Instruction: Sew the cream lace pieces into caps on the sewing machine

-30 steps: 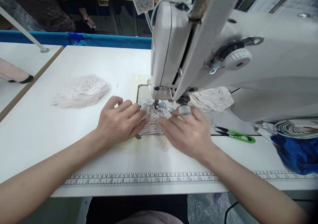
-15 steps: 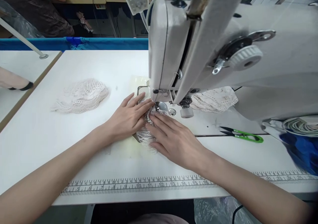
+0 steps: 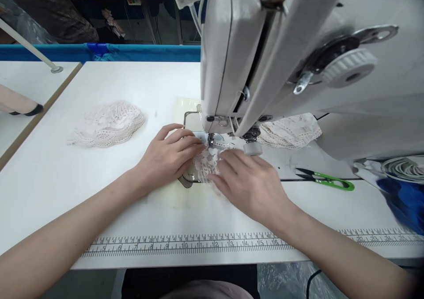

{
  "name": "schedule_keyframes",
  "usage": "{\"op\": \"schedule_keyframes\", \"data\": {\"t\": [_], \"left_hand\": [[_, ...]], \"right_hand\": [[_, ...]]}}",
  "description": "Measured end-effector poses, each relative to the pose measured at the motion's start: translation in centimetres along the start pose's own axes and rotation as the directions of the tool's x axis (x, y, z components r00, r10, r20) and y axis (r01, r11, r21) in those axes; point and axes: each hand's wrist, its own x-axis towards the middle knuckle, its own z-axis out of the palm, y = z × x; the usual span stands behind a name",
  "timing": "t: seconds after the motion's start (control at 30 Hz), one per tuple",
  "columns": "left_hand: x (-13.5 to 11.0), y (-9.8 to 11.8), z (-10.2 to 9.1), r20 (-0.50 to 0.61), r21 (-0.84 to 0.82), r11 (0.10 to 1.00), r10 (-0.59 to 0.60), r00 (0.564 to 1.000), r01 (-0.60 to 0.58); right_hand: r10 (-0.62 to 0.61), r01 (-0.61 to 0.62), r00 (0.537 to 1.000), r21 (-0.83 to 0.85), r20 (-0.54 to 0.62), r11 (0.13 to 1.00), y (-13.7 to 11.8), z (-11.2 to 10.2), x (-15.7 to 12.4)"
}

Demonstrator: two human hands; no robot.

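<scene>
A piece of white lace point(image 3: 206, 163) lies under the needle area of the sewing machine point(image 3: 215, 56), bunched between my two hands. At its left edge is my left hand point(image 3: 168, 155), fingers bent and close together, tips on the lace beside the presser foot point(image 3: 210, 140). My right hand point(image 3: 251, 182) has curled fingers that grip the lace's right side, the thumb on its near edge. The right fingertips are partly hidden in the lace. Part of the lace's far edge shows just right of the foot.
White lace pieces point(image 3: 111, 124) lie at the left, and more lace point(image 3: 291, 131) lies behind the needle area. Green-handled thread snips point(image 3: 326, 180) rest at the right. A ruler strip point(image 3: 185, 245) runs along the front edge. Another person point(image 3: 49, 12) is at the back left.
Both hands have gone from flattened to more curled fingers. My right hand has shifted right, and more of the lace shows between the hands. The camera view has shifted slightly.
</scene>
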Motion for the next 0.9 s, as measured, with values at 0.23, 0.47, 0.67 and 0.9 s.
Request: {"op": "schedule_keyframes", "data": {"t": [0.23, 0.47, 0.67, 0.9], "left_hand": [[0.0, 0.2, 0.3, -0.017, -0.001, 0.999, 0.033, 0.999, -0.033], [0.2, 0.8, 0.1, -0.062, 0.044, 0.990, 0.135, 0.989, -0.132], [0.0, 1.2, -0.3, 0.008, 0.054, 0.987, 0.153, 0.988, -0.154], [-0.1, 1.6, -0.3, 0.020, 0.102, 0.988, 0.115, 0.993, -0.116]], "right_hand": [[-0.001, -0.005, 0.996, 0.069, 0.090, 0.998, -0.1, 0.1, 0.0], [0.099, -0.105, 0.989, 0.048, 0.114, 0.993, 1.3, 1.4, 0.4], [0.131, -0.135, 0.981, 0.021, 0.145, 0.991, 1.8, 1.9, 0.5], [0.119, -0.126, 0.981, 0.038, 0.152, 0.991, 2.2, 2.2, 0.6]]}}
